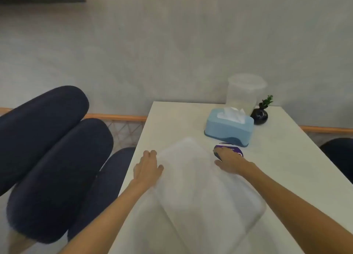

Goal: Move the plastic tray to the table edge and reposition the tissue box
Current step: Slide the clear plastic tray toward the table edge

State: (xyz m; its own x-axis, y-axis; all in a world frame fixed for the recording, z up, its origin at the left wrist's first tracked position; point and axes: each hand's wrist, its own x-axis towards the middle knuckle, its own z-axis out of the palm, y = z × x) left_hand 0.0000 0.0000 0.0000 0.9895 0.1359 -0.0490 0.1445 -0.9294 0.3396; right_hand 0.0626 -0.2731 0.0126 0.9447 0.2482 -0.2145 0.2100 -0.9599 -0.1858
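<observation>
A clear, frosted plastic tray lies upside-down-looking on the white table, angled from near centre toward me. My left hand rests against its far left side with fingers curled over the edge. My right hand grips its far right edge. The blue tissue box, with a white tissue sticking out of its top, sits beyond the tray near the wall, apart from both hands.
A purple round object lies just under my right fingers beside the tray. A clear lidded container and a small black vase with a green sprig stand by the wall. Dark blue cushioned chairs are left of the table.
</observation>
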